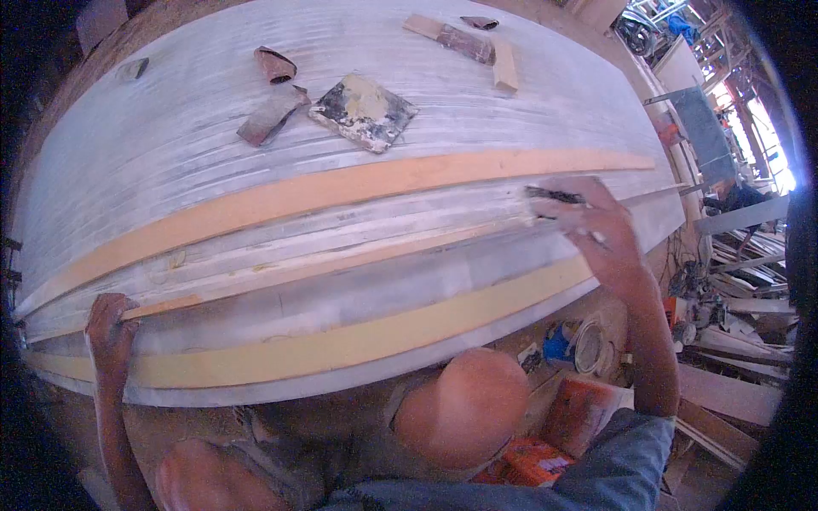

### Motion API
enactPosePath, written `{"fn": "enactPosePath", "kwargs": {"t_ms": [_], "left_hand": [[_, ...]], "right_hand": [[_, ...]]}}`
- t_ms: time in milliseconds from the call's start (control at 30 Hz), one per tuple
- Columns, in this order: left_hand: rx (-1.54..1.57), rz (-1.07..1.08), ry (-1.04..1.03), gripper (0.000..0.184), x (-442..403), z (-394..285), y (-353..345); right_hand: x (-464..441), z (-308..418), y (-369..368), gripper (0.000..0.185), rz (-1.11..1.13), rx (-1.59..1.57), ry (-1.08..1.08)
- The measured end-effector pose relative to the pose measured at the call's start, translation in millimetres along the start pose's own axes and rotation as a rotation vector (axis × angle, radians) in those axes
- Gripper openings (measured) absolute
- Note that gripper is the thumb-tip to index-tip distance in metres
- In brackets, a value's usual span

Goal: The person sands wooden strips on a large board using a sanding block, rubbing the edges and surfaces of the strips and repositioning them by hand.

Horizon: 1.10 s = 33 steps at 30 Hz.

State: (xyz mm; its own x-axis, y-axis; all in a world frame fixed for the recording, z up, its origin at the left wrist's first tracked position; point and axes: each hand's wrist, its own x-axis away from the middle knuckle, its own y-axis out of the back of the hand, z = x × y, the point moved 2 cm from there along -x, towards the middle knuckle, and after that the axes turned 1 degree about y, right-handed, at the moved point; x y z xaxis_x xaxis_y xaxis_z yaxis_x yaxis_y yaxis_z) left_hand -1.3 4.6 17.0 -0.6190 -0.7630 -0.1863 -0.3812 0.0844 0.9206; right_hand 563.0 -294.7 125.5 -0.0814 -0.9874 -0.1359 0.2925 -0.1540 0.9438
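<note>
Right now the right hand (599,223) is bent around a dark scraper (554,197), its fingers closed on the tool, low over the right part of the narrow strip (366,258). Whether the scraper's edge touches the wood cannot be told. The left hand (111,322) is at the other end of the same strip, fingers curled and bunched just beside its orange-toned stretch; how firmly it grips, if at all, is unclear.

The narrow strip lies lengthwise on a large, pale panel (196,111), between a wide orange strip (341,189) on the far side and a yellow strip (341,342) on the near side. Whitish smears run along the panel between the orange strip and the narrow one.

Beyond the orange strip sits a square palette (365,112), dark and blotched, with a cream-coloured patch on top. Just to its left are two curled brown pieces of sandpaper (274,66), one above the other. Farther right, pale wood blocks (504,68) lie at an angle with a brown piece between them.

Below the panel are the person's knees (464,409), and to their right a blue-sided can (590,347) and red containers (579,413). Scrap wood (737,387) is heaped at far right
</note>
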Motion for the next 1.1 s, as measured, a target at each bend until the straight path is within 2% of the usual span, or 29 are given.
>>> {"fn": "enactPosePath", "kwargs": {"t_ms": [33,100,233,300,400,500,533,600,633,700,767,833,900,1100], "left_hand": [[0.002,-0.002,0.001,0.034,0.7,0.5,-0.1],[-0.044,-0.018,-0.058,0.037,0.1,-1.3,0.8],[0.021,0.011,-0.033,0.039,-3.9,-14.2,-0.8],[-0.038,-0.023,-0.126,0.038,-5.8,-28.1,-4.9],[-0.060,0.009,-0.097,0.035,-14.8,-48.2,-15.9],[-0.099,0.010,-0.191,0.028,-33.4,-108.6,-28.8],[-0.039,0.087,-0.186,0.033,-42.6,-131.7,-34.8],[0.068,0.123,-0.332,0.040,-68.3,-179.4,-39.0],[0.058,0.119,-0.309,0.040,-62.8,-166.3,-37.0],[0.016,0.066,-0.283,0.036,-60.4,-153.1,-37.7],[0.059,0.078,-0.256,0.037,-47.4,-109.0,-22.9],[-0.034,-0.047,-0.190,0.038,-27.4,-61.1,-11.7],[-0.008,-0.063,-0.146,0.036,-19.9,-36.5,2.9],[-0.020,-0.093,-0.131,0.029,-13.9,-22.4,19.1]], "right_hand": [[1.8,0.3,3.0,0.040,0.000,0.002,0.002],[7.0,1.3,10.6,0.039,-0.124,-0.234,-0.101],[15.0,-4.1,7.3,0.037,-0.143,-0.259,-0.153],[13.8,-0.9,3.7,0.036,-0.121,-0.242,-0.185],[4.2,13.3,-0.9,0.036,-0.106,-0.299,-0.208],[-14.5,41.3,-14.8,0.035,-0.093,-0.425,-0.138],[-22.4,53.7,-21.9,0.036,-0.096,-0.380,-0.072],[-39.2,71.8,-31.7,0.038,-0.066,-0.367,0.008],[-50.6,86.0,-41.5,0.040,-0.037,-0.342,0.067],[-56.1,103.2,-43.9,0.044,-0.021,-0.342,0.028],[-64.8,115.9,-51.7,0.046,0.025,-0.326,0.152],[-76.0,131.6,-63.6,0.042,0.048,-0.311,0.221],[-92.5,150.2,-78.8,0.039,0.074,-0.292,0.301],[-137.1,203.3,-120.1,0.042,0.142,-0.370,0.483]]}}
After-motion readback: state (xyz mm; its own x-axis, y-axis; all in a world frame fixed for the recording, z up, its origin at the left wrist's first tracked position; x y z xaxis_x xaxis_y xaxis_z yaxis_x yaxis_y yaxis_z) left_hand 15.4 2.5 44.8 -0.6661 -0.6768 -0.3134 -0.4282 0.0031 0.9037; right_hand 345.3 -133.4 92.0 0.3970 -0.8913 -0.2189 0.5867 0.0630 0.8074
